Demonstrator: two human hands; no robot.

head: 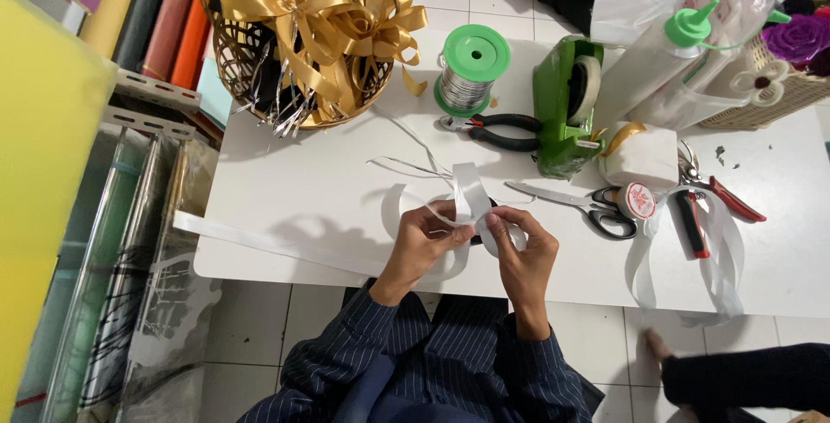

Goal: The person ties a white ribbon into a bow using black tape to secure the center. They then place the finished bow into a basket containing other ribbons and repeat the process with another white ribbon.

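Desk (pixel 311 190): white, carries everything below.
Basket (pixel 259 51): woven, far left corner; holds gold ribbon bows (pixel 333 21).
Tape dispenser (pixel 562 108): green, mid-desk, white roll inside.
Glue bottle (pixel 657 64): pale, green nozzle, lying tilted at right.
Wire spool (pixel 469 69): green caps, silver wire, upright beside black pliers (pixel 506 129).
Round label (pixel 640 200): red-and-white, just right of the scissors (pixel 575 203).
White ribbon (pixel 471 194): near desk edge, looped between both hands.
Left hand (pixel 424 241): fingers pinched on the ribbon.
Right hand (pixel 523 246): fingers clamped on the ribbon loop.
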